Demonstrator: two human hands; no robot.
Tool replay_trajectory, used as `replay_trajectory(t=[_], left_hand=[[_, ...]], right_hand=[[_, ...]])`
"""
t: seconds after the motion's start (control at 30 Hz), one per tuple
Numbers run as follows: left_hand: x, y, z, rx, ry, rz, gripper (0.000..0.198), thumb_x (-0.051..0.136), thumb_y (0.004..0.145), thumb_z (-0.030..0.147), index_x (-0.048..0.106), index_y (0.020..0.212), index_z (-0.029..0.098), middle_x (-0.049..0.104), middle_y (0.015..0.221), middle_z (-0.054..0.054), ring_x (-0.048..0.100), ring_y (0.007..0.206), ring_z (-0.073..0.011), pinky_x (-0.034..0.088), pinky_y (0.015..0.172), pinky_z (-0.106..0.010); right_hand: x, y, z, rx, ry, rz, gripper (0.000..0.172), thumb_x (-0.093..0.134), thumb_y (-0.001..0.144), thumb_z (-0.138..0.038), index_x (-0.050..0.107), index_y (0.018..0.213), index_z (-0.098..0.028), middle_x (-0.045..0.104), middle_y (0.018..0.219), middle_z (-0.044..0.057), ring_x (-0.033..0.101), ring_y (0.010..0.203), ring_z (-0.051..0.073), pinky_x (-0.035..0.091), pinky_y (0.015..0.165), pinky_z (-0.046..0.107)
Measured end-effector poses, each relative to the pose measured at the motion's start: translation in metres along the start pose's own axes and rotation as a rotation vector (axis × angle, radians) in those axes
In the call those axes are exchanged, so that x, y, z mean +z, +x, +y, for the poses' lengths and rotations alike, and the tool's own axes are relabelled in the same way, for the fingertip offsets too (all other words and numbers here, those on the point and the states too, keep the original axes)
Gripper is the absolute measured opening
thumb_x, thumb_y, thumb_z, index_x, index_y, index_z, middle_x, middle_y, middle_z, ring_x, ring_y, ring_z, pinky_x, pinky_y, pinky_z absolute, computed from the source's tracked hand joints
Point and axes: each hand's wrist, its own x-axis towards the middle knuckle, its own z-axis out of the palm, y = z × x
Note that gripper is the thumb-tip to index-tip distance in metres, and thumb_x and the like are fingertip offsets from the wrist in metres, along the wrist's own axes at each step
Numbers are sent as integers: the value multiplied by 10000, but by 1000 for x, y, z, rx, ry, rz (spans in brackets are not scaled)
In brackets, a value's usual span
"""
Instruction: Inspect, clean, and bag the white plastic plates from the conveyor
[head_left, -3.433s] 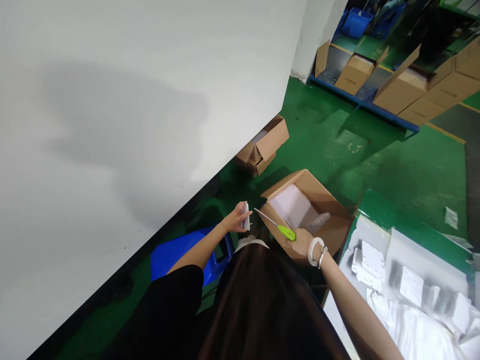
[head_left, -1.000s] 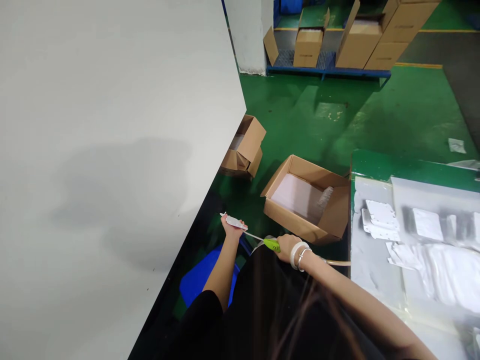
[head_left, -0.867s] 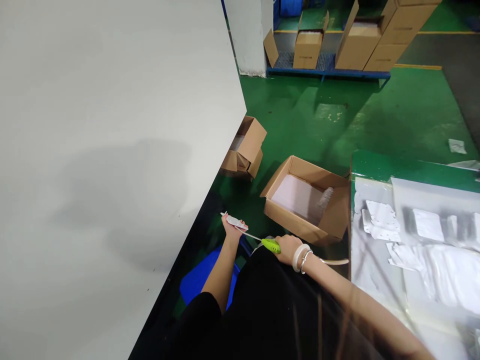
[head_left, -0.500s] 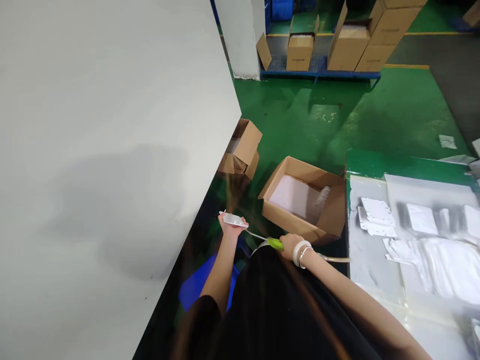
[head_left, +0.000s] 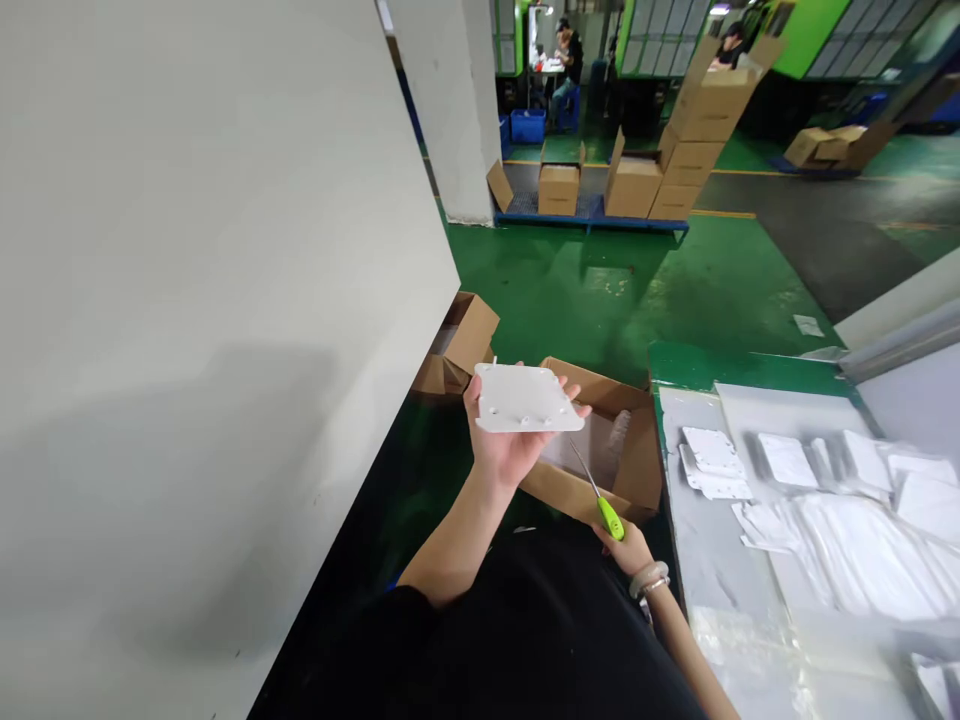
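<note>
My left hand [head_left: 501, 448] holds a flat white plastic plate [head_left: 526, 398] level from below, its face with small holes turned up. My right hand [head_left: 628, 548], with bracelets on the wrist, grips a thin metal tool with a green handle [head_left: 609, 517]; its blade points up and left toward the plate without touching it. Both hands hover over an open cardboard box [head_left: 634, 462] on the floor with white sheet material inside.
A large white panel [head_left: 187, 300] fills the left. On the right a table [head_left: 750, 560] carries several white plates and plastic bags. A smaller open box [head_left: 465, 340] lies on the green floor. Stacked cartons on a blue pallet [head_left: 600, 205] and people stand far back.
My left hand has lifted the white plate and turned it flat, face up. My right hand with the green tool dropped lower and to the right. The view has tilted up.
</note>
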Motion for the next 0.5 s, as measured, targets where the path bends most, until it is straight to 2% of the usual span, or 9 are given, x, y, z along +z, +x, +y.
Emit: replay_trajectory(t=[0.1, 0.2, 0.37, 0.5], left_hand=[[37, 8, -19, -91, -43, -99, 563, 491, 736, 698, 675, 885, 188, 651, 1052, -130, 445, 1261, -406, 328, 1008, -642], [61, 14, -38, -170, -102, -137, 596, 517, 708, 730, 663, 775, 156, 649, 1017, -145, 423, 1285, -403, 380, 1013, -573], [81, 20, -60, -271, -167, -180, 580, 547, 680, 744, 624, 705, 169, 627, 1096, -144, 410, 1301, -393, 405, 1009, -539], [93, 16, -71, -314, -111, -237, 597, 502, 697, 752, 636, 805, 180, 609, 1157, -134, 413, 1298, -387, 359, 1035, -560]], right_hand=[[-1, -5, 16, 37, 79, 70, 305, 506, 792, -497, 554, 747, -199, 633, 564, 31, 633, 527, 189, 438, 560, 267], [1, -12, 31, 66, 124, 118, 334, 498, 774, -529, 548, 738, -201, 625, 586, 30, 615, 515, 183, 423, 538, 271], [10, -27, 50, 91, 135, 163, 340, 533, 733, -538, 548, 689, -201, 610, 601, 25, 572, 557, 176, 392, 551, 278], [12, -36, 52, 80, 122, 182, 315, 557, 727, -505, 572, 685, -193, 618, 633, 19, 542, 589, 163, 374, 571, 272]])
